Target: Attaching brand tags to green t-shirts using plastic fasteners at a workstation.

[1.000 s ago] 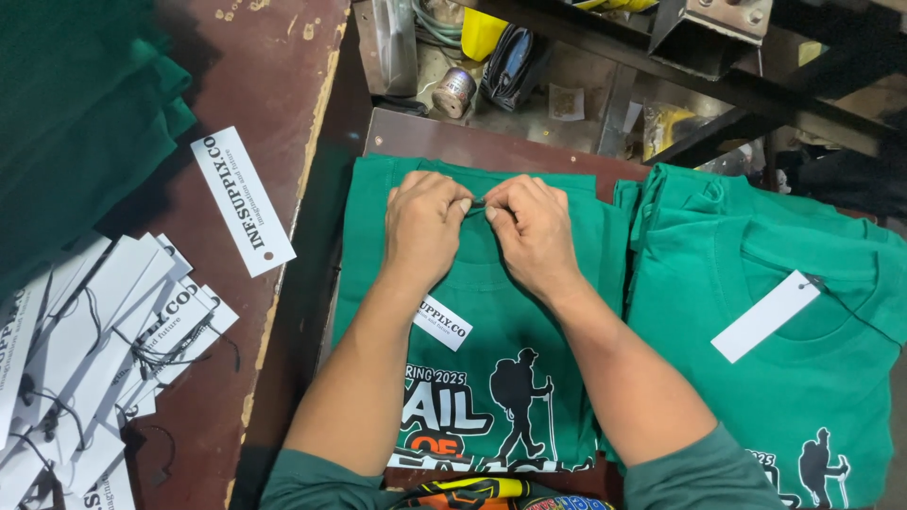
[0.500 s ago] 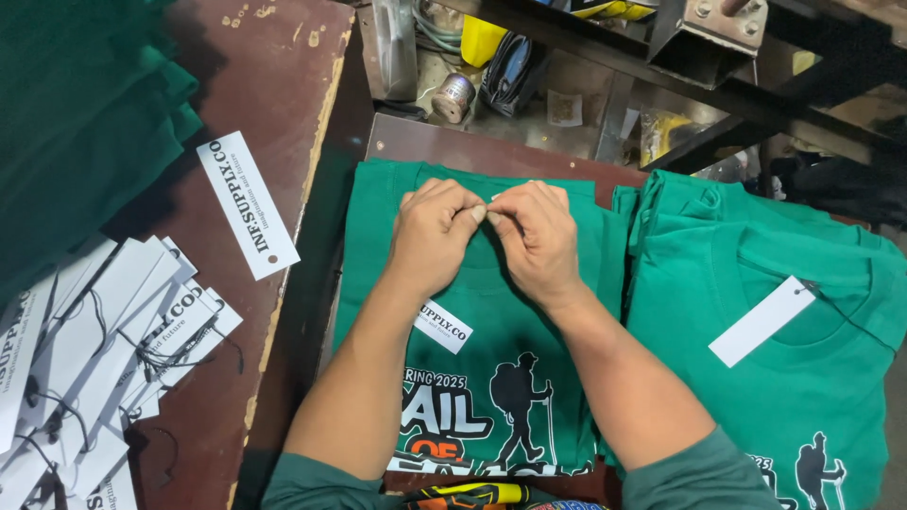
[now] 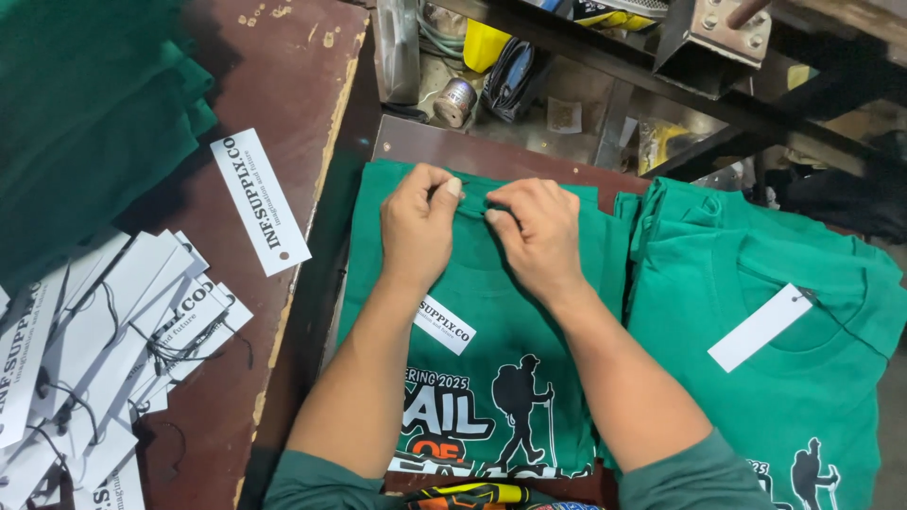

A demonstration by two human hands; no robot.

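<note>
Now the 2 hands are drawing closer together than 1 second ago at the collar of the green printed cotton T-shirt (image 3: 491, 312) lying flat on the brown board: the left hand (image 3: 418, 222) and right hand (image 3: 534, 231) are both pinching the neckline, fingertips almost touching. Judging from that, the fastening at the collar is nearing its finish. A small white card tag (image 3: 444, 324) is lying below the left wrist. Whatever is passing between the fingertips is too small to make out.

The brown tabletop (image 3: 302, 104) carries white tags (image 3: 104, 321) left of the hands, green shirts (image 3: 501, 312) under them, another shirt (image 3: 784, 378) to the right.
</note>
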